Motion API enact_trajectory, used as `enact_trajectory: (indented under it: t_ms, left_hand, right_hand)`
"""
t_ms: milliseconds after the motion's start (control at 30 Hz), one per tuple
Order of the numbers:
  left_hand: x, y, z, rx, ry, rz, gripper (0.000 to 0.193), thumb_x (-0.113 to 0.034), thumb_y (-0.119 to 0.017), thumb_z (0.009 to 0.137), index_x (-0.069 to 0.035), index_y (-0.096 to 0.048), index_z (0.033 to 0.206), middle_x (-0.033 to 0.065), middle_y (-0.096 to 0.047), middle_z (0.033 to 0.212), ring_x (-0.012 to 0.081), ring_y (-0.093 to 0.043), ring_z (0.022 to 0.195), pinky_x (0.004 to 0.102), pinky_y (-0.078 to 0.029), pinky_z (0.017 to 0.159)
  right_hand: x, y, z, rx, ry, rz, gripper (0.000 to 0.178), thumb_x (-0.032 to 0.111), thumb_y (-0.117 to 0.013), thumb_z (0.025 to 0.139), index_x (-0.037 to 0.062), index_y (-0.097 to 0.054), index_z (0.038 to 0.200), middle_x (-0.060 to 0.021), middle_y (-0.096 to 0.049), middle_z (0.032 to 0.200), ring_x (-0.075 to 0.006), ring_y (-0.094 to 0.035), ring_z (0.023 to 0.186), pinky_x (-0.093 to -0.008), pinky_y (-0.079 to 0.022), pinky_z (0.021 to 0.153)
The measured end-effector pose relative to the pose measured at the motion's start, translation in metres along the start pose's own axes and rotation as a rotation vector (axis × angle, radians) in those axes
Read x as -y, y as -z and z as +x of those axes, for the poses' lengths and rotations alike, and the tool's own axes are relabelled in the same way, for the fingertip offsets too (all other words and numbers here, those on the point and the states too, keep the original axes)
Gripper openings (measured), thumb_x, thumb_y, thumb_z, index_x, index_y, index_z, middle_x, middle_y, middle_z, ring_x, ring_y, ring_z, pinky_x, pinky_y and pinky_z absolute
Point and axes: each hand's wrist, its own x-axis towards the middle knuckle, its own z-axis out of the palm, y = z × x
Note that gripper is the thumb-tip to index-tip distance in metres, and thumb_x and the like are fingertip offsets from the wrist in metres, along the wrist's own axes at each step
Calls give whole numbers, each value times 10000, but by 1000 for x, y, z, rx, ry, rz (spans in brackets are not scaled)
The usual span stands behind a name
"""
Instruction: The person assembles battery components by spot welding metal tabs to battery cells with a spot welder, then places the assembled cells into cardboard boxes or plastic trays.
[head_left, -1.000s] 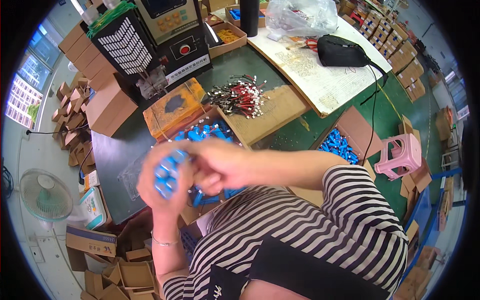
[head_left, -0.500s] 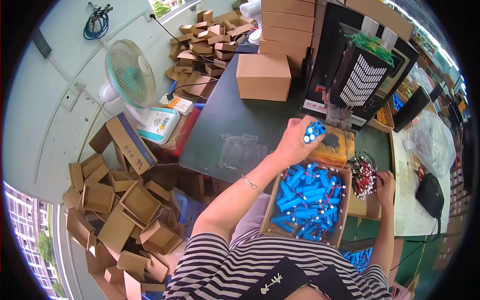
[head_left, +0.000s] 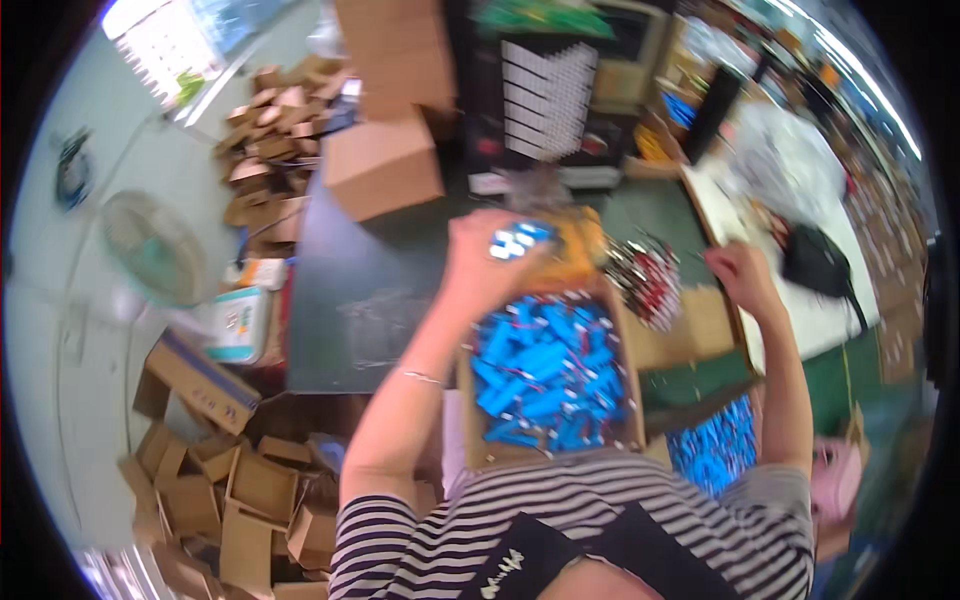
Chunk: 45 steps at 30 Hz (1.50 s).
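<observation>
My left hand [head_left: 476,262] is closed around a bunch of blue battery cells [head_left: 518,240], their pale round ends showing. It sits just above the far edge of a cardboard box [head_left: 632,400] heaped with blue battery packs [head_left: 545,365] that have thin wires and white plugs. To the right, my right hand [head_left: 738,275] is raised with its fingers pinched together; blur hides what they hold, if anything. Between the hands lies a pile of red and black wire leads [head_left: 648,280] with white connectors. An amber block [head_left: 582,240] stands behind the box, in front of a black machine [head_left: 545,100].
A closed carton [head_left: 385,165] rests on the dark table [head_left: 320,300]. Small open boxes [head_left: 240,500] are heaped at lower left, near a fan [head_left: 150,250]. A second box of blue packs [head_left: 715,445] is by my right arm. A black pouch [head_left: 822,262] lies on the white surface.
My head has turned right, so the scene shifts left and blurs. My right hand has moved away from the wire leads, up and to the right. My left hand still grips the cells.
</observation>
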Motion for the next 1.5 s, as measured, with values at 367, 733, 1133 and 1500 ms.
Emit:
enact_trajectory:
  t_ms: [367, 733, 1133, 1500]
  left_hand:
    - [1, 2, -11, 77, 362, -154, 295, -211, -764, 677, -74, -624, 899, 52, -625, 874, 225, -496, 883, 331, -412, 821]
    - [-7, 1, -2, 84, 392, -68, 319, -222, -761, 672, -7, -599, 842, 126, -620, 768, 240, -540, 739, 325, -456, 706]
    - [6, -3, 10, 54, 319, -177, 463, -245, -766, 650, 90, -600, 923, 170, -612, 707, 230, -592, 625, 307, -476, 662]
    - [13, -8, 15, 57, 282, -75, 483, -261, -765, 646, 73, -605, 956, 204, -627, 753, 297, -626, 693, 351, -486, 692]
  right_hand:
    - [72, -41, 26, -63, -268, 1133, 105, 110, -629, 813, 10, -598, 824, -19, -593, 756, -76, -521, 676, -216, -425, 634]
    - [130, -90, 59, -169, -133, 1377, 98, 54, -611, 842, -17, -574, 898, -7, -594, 818, -45, -528, 743, -189, -441, 685]
    - [147, -103, 62, -332, -103, 1229, 66, 12, -591, 843, -5, -545, 887, 6, -564, 804, -20, -501, 719, -162, -418, 645]
    - [144, -105, 69, -382, -75, 1177, 55, 13, -595, 836, 2, -549, 863, 13, -542, 759, -23, -496, 696, -157, -403, 619]
